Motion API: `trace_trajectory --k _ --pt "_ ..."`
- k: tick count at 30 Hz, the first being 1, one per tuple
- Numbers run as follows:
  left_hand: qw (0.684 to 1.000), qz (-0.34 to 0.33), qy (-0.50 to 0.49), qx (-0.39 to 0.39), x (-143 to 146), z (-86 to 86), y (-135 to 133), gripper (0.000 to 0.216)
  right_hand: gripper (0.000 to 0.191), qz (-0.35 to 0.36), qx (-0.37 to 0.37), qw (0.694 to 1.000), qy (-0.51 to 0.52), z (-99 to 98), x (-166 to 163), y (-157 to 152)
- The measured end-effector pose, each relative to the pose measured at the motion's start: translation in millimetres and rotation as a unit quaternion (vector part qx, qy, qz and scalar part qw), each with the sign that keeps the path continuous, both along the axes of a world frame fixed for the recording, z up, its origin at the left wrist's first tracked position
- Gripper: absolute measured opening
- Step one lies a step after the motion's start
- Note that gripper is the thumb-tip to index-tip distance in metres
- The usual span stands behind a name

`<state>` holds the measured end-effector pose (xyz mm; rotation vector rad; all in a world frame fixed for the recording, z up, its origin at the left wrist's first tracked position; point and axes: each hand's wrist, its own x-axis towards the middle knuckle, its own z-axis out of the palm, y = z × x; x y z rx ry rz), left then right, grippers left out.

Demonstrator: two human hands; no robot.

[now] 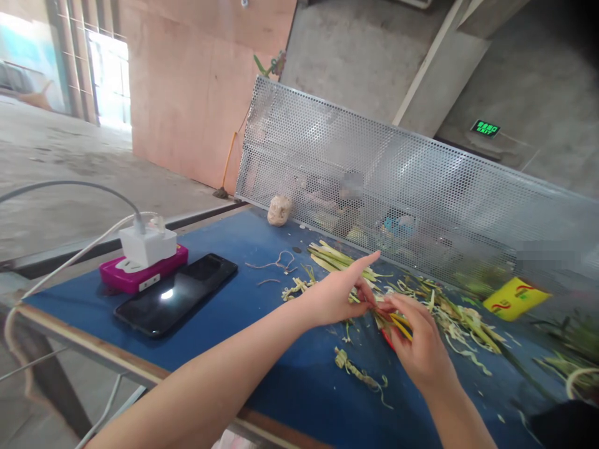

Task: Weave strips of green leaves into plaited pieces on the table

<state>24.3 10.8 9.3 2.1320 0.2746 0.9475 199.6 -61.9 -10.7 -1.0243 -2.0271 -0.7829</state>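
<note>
My left hand (339, 294) reaches over a blue tabletop, its index finger stretched out and its thumb pinched against the other fingers. Beside it, my right hand (423, 343) is closed around flat yellow and brownish plant strips (400, 327). The fingertips of both hands meet at the upper end of these strips. Something red (388, 339) shows just under them; its kind is hidden by my fingers. Green and pale leaf strips (330, 257) lie behind my left hand. In front of the hands rests a knotted, braided-looking pale plant piece (358, 372).
A black phone (180, 293) and a magenta power strip (152, 269) with a white plug adapter (147, 244) occupy the table's left. Along the back stands a perforated metal panel (318, 137), near a whitish lump (279, 211). Leaf scraps (461, 321) and a yellow packet (515, 299) lie right.
</note>
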Motion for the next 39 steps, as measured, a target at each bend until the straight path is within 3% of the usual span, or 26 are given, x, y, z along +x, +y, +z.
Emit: trace_trajectory --k 7,12,18,26,33,36,39 --pt "0.989 0.057 0.042 0.13 0 -2.0 -4 0.077 0.035 0.02 -0.091 0.991 0.096 -9.7 0 5" --pt "0.99 0.064 0.057 0.111 3 -3.6 -4 0.086 0.034 0.006 -0.12 0.983 0.138 -12.9 0 5" --pt "0.985 0.083 0.072 0.13 5 -5.8 -5 0.085 0.029 -0.029 -0.042 0.998 0.032 -2.2 -8 -1" --pt "0.976 0.122 0.102 0.15 6 -9.8 -3 0.088 0.038 -0.042 -0.045 0.994 -0.095 -8.9 2 -3" --pt "0.965 0.161 0.134 0.159 7 -12.0 -1 0.089 0.033 -0.065 -0.082 0.994 -0.023 -9.1 -3 -1" --pt "0.968 0.136 0.144 0.153 7 -12.0 0 0.087 0.029 -0.066 -0.09 0.993 0.032 -8.4 -6 3" --pt "0.984 0.102 0.107 0.099 8 -13.1 1 0.08 0.027 -0.054 -0.118 0.99 0.06 -8.0 -4 9"
